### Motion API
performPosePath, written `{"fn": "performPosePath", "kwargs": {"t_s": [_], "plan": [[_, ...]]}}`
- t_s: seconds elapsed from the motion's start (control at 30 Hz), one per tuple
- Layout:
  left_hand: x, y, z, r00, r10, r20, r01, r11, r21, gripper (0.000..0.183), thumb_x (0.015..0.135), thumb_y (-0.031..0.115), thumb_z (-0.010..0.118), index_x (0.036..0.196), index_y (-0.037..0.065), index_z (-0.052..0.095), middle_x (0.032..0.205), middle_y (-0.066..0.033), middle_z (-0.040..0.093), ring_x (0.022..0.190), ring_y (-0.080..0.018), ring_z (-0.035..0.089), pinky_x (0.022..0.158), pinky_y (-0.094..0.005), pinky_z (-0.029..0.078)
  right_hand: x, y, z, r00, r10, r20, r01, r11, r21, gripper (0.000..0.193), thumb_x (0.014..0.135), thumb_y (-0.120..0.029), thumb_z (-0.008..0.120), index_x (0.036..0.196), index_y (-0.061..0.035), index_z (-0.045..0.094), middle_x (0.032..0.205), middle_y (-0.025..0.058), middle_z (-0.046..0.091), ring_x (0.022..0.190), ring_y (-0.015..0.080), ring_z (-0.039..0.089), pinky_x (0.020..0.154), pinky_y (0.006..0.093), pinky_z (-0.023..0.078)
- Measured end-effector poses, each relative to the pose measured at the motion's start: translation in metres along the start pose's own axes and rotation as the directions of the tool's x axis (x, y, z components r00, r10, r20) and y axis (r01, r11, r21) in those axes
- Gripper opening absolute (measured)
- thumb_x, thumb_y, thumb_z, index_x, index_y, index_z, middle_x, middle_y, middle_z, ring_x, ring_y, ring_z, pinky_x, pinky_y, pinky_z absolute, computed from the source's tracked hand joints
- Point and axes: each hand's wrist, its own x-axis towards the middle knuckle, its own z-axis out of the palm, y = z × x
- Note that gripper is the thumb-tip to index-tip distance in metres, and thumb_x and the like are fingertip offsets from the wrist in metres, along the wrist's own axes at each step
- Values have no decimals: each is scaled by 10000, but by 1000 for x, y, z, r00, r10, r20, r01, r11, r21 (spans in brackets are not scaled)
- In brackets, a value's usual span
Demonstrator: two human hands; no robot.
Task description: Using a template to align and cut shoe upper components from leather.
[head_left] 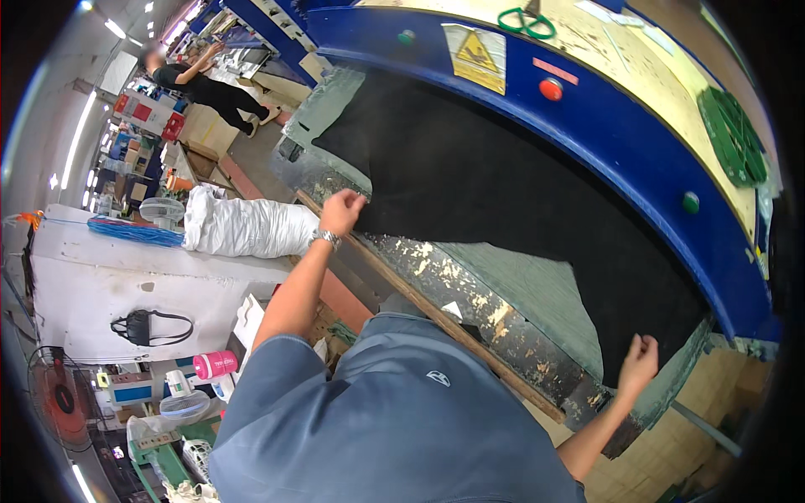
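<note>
A large black sheet of fabric or leather (470,159) with an irregular, cut-out edge lies over the green cutting bed (537,289) of a blue press. My left hand (342,213), with a metal watch on its wrist, is closed in a pinch at the sheet's left edge. At the far right end, my right hand (639,365) has its fingers drawn together on the sheet's near edge. Both hands seem to grip the material, though the fingertips partly hide the hold. Between my hands the sheet's near edge leaves part of the bed bare.
The blue press beam (587,117) spans the far side, with a red button (551,89), green scissors (527,23) and green cutting dies (731,138) on or above it. A wooden strip (453,325) edges the bed before me. A white bundle (247,225) sits left; another person (210,88) stands beyond.
</note>
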Motion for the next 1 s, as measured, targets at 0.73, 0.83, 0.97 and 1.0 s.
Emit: {"fn": "performPosePath", "kwargs": {"t_s": [0.73, 0.83, 0.97, 1.0], "plan": [[276, -147, -114, 43, 421, 906, -291, 873, -391, 400, 980, 461, 762, 1090, 80, 810, 887, -44, 798, 798, -126, 726, 742, -338, 565, -115, -593, 371, 575, -589, 569, 590, 779, 210, 832, 853, -448, 838, 1562, -139, 531, 1634, 99, 485, 1595, 383, 297, 1259, 738, 108], [373, -153, -86, 439, 553, 708, -329, 832, -446, 318, 996, 395, 749, 1062, 85, 779, 821, -33, 756, 731, -123, 679, 707, -340, 560, -132, -604, 378, 485, -613, 623, 638, 736, 227, 794, 859, -435, 836, 1545, -145, 560, 1649, 41, 481, 1612, 351, 274, 1262, 743, 50], [502, -150, -2, 857, 481, 186, -466, 877, -118, 337, 978, 400, 725, 1132, 105, 780, 1043, -161, 768, 946, -329, 741, 837, -450, 578, -136, -624, 379, 423, -717, 555, 635, 671, 383, 542, 849, -320, 861, 1328, -101, 732, 1433, 92, 680, 1475, 342, 512, 1264, 639, 278], [525, -143, 15, 896, 404, 185, -402, 914, -46, 376, 975, 447, 701, 1173, 138, 780, 1221, -161, 720, 1146, -370, 655, 939, -533, 535, -138, -628, 373, 444, -552, 705, 419, 824, 382, 459, 841, -283, 866, 1236, -76, 756, 1319, 115, 721, 1367, 350, 595, 1193, 576, 393]]}}
